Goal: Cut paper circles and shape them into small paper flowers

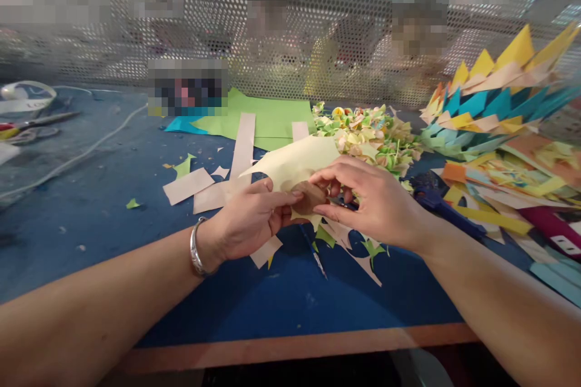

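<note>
- Our left hand [247, 217] pinches a brown disc [309, 197] against cream paper [293, 160], mid-scene; our right hand [379, 201] grips the disc's right edge.
- Just nearer lies a blue pen [316, 253].
- Farther, green sheets [279, 115] lie left of curled paper scraps [379, 139].
- Farthest stands a perforated screen [313, 18].

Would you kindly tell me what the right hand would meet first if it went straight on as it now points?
The right hand would likely meet the brown disc at its fingertips first, with the left hand beyond it; depth is unclear.
</note>
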`<action>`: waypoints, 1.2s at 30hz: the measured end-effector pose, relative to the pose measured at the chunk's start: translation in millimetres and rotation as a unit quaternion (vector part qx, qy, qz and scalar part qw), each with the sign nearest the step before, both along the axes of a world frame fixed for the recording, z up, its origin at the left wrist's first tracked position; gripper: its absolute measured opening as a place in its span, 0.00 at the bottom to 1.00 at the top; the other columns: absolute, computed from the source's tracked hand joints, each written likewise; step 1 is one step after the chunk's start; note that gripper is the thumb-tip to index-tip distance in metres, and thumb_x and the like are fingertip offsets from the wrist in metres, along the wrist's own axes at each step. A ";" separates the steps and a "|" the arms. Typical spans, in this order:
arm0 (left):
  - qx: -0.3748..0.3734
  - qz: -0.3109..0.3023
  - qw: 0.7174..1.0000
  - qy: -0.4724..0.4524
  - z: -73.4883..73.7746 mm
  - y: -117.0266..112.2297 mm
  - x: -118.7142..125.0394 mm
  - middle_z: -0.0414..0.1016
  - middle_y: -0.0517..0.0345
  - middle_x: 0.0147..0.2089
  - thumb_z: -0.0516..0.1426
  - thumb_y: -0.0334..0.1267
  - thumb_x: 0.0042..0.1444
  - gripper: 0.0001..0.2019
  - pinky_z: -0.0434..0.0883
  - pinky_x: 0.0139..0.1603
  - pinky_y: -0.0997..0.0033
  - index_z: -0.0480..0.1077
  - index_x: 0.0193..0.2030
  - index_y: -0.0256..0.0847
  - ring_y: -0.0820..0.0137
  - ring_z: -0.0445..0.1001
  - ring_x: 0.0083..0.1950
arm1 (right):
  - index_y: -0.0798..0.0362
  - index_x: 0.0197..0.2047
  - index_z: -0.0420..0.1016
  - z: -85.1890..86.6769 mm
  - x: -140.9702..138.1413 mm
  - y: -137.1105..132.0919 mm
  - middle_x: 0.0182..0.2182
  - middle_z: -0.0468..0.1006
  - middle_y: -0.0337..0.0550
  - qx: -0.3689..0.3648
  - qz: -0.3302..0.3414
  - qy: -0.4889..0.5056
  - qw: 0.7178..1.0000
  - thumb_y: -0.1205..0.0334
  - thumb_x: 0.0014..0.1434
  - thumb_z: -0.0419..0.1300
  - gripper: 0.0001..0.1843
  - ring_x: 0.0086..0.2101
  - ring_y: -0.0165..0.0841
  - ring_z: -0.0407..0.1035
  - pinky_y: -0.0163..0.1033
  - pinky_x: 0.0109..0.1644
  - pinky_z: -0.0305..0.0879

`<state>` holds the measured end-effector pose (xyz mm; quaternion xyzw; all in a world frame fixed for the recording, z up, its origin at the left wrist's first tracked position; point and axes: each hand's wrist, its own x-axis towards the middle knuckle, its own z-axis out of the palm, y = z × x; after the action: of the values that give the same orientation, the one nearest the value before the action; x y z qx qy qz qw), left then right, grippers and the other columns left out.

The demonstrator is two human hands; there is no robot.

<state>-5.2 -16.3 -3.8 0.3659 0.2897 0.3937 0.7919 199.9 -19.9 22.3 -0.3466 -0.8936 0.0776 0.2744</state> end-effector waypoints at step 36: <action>0.059 0.060 0.996 -0.016 4.6 -3.2 3.0 0.79 0.54 0.33 0.64 0.27 0.51 0.06 0.75 0.37 0.70 0.74 0.25 0.35 0.68 0.77 0.36 | 0.56 0.40 0.73 0.5 -1.2 -2.5 0.33 0.72 0.42 0.019 -0.026 0.052 0.998 0.63 0.60 0.62 0.06 0.30 0.28 0.67 0.34 0.35 0.67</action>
<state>-2.3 -19.5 0.8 0.3877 0.2743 0.4632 0.7483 198.7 -22.4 22.7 -0.3597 -0.8702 0.0716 0.3290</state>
